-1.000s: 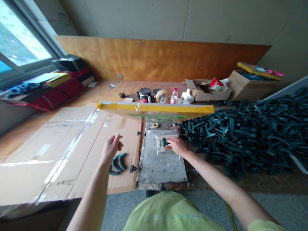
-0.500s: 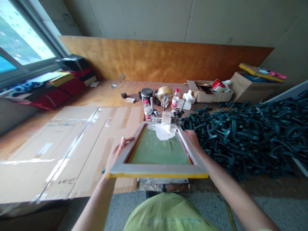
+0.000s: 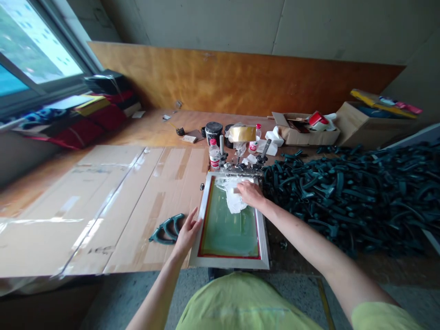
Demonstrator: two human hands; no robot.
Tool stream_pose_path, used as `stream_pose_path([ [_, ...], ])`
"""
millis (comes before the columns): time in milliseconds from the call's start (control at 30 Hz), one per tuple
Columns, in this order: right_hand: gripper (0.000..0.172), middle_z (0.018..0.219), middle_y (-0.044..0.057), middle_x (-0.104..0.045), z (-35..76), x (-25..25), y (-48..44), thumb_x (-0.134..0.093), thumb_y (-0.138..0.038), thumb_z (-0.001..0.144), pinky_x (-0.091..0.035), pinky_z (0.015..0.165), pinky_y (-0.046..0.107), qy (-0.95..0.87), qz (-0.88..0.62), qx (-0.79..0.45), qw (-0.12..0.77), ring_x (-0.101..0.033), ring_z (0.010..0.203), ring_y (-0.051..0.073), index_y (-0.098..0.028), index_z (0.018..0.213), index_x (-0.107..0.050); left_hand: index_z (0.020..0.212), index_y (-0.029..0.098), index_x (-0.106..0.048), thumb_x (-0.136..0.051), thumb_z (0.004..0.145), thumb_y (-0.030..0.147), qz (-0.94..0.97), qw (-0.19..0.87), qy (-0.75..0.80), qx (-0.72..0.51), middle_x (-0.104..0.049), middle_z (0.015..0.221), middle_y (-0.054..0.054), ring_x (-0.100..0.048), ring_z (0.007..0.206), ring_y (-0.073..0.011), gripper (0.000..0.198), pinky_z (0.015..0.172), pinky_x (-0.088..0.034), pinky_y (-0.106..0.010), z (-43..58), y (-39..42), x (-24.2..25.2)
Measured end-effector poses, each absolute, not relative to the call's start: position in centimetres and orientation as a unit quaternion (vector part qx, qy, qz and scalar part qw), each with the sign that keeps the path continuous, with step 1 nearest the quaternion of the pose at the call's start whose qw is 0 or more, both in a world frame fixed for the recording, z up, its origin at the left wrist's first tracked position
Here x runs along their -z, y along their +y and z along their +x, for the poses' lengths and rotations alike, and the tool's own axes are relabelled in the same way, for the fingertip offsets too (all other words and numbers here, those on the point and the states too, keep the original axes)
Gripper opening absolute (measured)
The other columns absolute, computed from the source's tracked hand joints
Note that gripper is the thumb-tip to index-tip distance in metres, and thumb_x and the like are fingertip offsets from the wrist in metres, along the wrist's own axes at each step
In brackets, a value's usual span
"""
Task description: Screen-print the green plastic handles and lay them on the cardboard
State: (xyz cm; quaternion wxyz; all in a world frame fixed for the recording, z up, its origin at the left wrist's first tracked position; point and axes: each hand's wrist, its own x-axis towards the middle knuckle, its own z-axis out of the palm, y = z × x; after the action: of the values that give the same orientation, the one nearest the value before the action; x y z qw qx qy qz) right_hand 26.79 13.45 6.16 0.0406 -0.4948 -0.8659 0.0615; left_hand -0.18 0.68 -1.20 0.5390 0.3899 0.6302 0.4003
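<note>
The two hands are apart from each other. The right hand (image 3: 251, 193) is closed on a small pale tool (image 3: 236, 190), of which only one end can be seen, at the white paste (image 3: 235, 206). This paste lies on the green mesh (image 3: 230, 238) of a flat metal frame (image 3: 264, 250), between the two hands and nearer to the right one. The left hand (image 3: 188, 231) has its fingers spread and holds nothing; its fingertips are at the left rail of the frame, but I cannot tell if they press it. Just to the left of this hand, one dark green plastic part (image 3: 167, 229) lies on the cardboard (image 3: 127, 197). To the right of the right hand there is a large pile of dark green parts (image 3: 330, 197). Beyond both hands stand a red-capped bottle (image 3: 213, 156) and a dark tub (image 3: 213, 132)
</note>
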Motion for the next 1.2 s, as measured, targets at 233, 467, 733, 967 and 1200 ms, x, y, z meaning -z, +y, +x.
stream_pose_path([
  [233,0.022,0.085,0.003,-0.066,29.9,-6.9,10.6,-0.053,-0.003,0.078,-0.04,0.071,0.026,-0.934,-0.336,-0.111,0.05,-0.057,0.087,0.017,-0.02,0.083,-0.065,0.148,0.019,-0.036,-0.063,0.077,0.06,0.389,0.536,0.636,-0.396,-0.061,0.075,0.002,-0.057,0.064,-0.0138,0.087,0.057,-0.046,-0.023,0.0,0.6,0.7],
  [467,0.027,0.096,0.009,-0.066,28.3,-4.3,9.4,-0.046,-0.004,0.085,-0.043,0.08,0.032,-0.901,-0.412,-0.059,0.12,-0.054,0.096,0.022,-0.017,0.095,-0.067,0.145,0.02,-0.042,-0.066,0.075,0.059,0.382,0.538,0.638,-0.398,-0.057,0.071,0.004,-0.057,0.061,-0.0137,0.084,0.054,-0.044,-0.023,-0.1,0.6,-0.1],
  [733,0.039,0.106,0.002,-0.065,28.6,-6.7,13.3,-0.064,-0.017,0.085,-0.046,0.08,0.027,-0.867,-0.456,-0.114,0.166,-0.059,0.095,0.017,-0.027,0.123,-0.061,0.145,0.021,-0.041,-0.069,0.071,0.059,0.365,0.55,0.643,-0.388,-0.063,0.072,0.003,-0.061,0.063,-0.0148,0.088,0.056,-0.047,-0.023,0.1,0.7,-2.4],
  [967,0.061,0.119,0.006,-0.059,30.2,-10.7,19.7,-0.068,-0.025,0.083,-0.047,0.082,0.03,-0.784,-0.578,-0.034,0.223,-0.06,0.098,0.022,-0.03,0.141,-0.047,0.122,0.02,-0.064,-0.06,0.077,0.065,0.371,0.582,0.588,-0.422,-0.072,0.087,-0.004,-0.065,0.067,-0.0164,0.063,0.056,-0.05,-0.024,-1.0,3.0,-9.1],
  [1200,0.019,0.09,0.006,-0.07,34.9,-4.8,15.0,-0.053,-0.027,0.091,-0.045,0.073,0.028,-0.696,-0.681,-0.105,0.204,-0.063,0.084,0.019,-0.018,0.105,-0.063,0.096,0.017,-0.065,-0.044,0.082,0.07,0.414,0.51,0.493,-0.57,-0.071,0.081,-0.006,-0.067,0.075,-0.0188,0.058,0.06,-0.054,-0.028,1.3,10.6,-16.1],
])
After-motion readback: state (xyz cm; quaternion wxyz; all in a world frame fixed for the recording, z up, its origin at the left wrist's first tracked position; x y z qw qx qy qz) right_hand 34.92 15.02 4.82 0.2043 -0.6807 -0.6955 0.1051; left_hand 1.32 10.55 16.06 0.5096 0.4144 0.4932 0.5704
